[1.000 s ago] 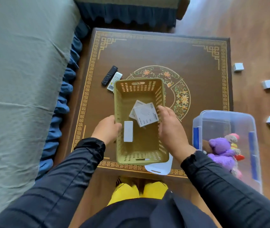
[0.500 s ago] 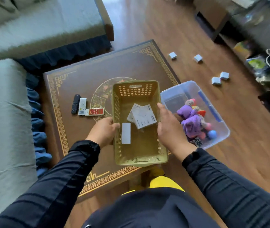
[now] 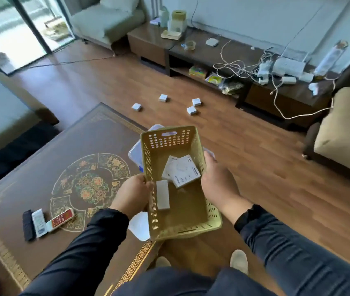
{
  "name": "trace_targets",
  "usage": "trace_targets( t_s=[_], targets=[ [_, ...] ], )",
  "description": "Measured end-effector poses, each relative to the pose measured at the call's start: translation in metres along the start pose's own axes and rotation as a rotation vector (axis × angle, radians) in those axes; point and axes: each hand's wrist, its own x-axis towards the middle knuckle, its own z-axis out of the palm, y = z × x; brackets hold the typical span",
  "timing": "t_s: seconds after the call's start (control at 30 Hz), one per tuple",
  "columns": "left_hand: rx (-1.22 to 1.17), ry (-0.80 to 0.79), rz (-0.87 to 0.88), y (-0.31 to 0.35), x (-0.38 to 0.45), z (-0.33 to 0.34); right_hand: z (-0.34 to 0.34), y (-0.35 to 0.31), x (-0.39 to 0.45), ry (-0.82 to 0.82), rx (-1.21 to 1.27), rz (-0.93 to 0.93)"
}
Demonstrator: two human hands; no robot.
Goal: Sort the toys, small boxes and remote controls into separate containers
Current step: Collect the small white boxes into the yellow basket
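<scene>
both hands grip the basket (image 3: 178,223) by its long sides: left hand (image 3: 132,194) on the left wall, right hand (image 3: 218,184) on the right rim. 3 white boxes (image 3: 181,171) lie inside. basket hides most of the clear bin (image 3: 134,153) under it. 3 remotes (image 3: 48,222) lie side by side on tabletop (image 3: 41,167). 4 small boxes (image 3: 191,110) on floor (image 3: 265,167), well apart from basket.

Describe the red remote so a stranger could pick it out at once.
Find the dark patterned table left of the basket the hands hold. Near its front edge three remotes lie side by side. The red remote is the rightmost, next to the white remote with the black remote beyond; it alone has a red face.
</scene>
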Motion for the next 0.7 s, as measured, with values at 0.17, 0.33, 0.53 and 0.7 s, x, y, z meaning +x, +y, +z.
trace_targets(
  t_s=[0.17,0.33,0.53,0.7],
  targets=[
    [0.118,-0.004,0.065,0.074,0.012,0.071,-0.064,0.073,0.013,0.118,-0.066,0.054],
    [0.155,0.004,0.1,0.143,0.024,0.143,-0.128,0.141,0.035,0.157,-0.085,0.057],
    [0.165,0.064,0.077,0.193,0.038,0.199,-0.171,0.2,0.07,0.108,-0.065,0.047],
    [0.093,0.001,-0.012,0.217,0.057,0.213,-0.178,0.22,0.104,0.033,-0.011,0.074]
  ],
)
